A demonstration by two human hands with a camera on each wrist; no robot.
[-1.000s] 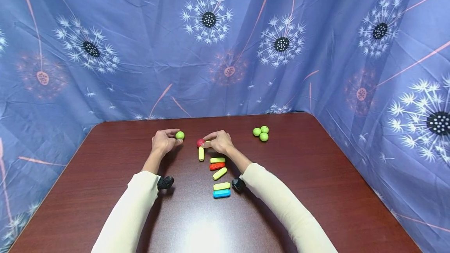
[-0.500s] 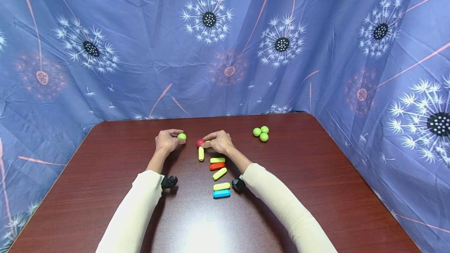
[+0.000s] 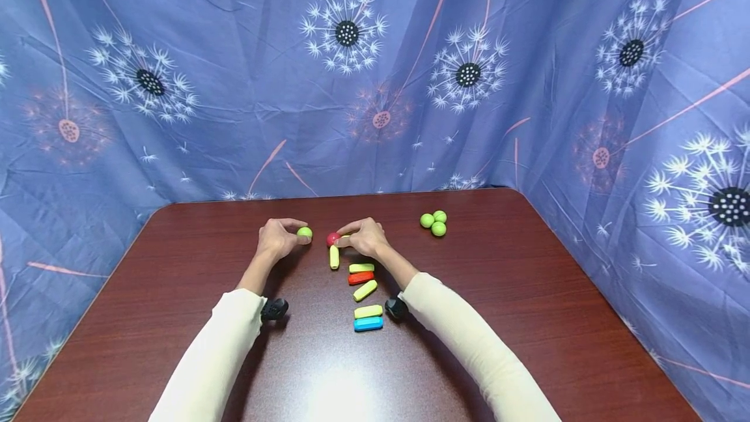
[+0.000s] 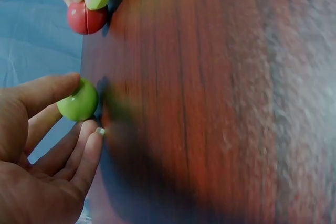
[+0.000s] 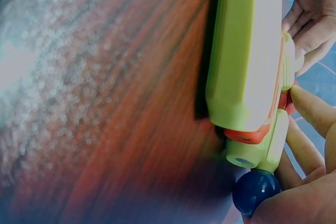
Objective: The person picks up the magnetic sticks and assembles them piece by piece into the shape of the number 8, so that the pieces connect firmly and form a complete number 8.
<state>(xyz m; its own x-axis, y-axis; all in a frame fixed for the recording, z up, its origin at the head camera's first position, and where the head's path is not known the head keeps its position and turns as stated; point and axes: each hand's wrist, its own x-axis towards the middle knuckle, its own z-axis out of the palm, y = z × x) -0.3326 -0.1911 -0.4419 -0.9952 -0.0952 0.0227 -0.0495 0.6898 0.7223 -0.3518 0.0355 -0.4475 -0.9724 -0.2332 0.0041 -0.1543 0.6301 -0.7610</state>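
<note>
My left hand [image 3: 275, 238] pinches a bright green ball [image 3: 304, 232] between thumb and fingertips, with a short gap between it and a red ball [image 3: 333, 239]. Thumb and index finger of my right hand [image 3: 368, 238] grip the red ball. One yellow-green stick [image 3: 334, 258] runs from the red ball toward the person. Another yellow-green stick [image 5: 275, 140] lies partly under my right hand. At its end, in the right wrist view, sits a dark blue ball [image 5: 256, 191] against the thumb; the hand hides that ball from the head view.
Nearer the person lie yellow-green sticks [image 3: 366, 290], a red stick [image 3: 361, 277] and a blue stick [image 3: 368, 323]. Three green balls [image 3: 439, 229] cluster at the back right of the brown table [image 3: 498, 292]. A patterned blue cloth [image 3: 234, 116] hangs behind the table.
My left hand has shifted a little to the right and toward the person with the green ball, which now sits closer to the red ball. My right hand has stayed in place.
</note>
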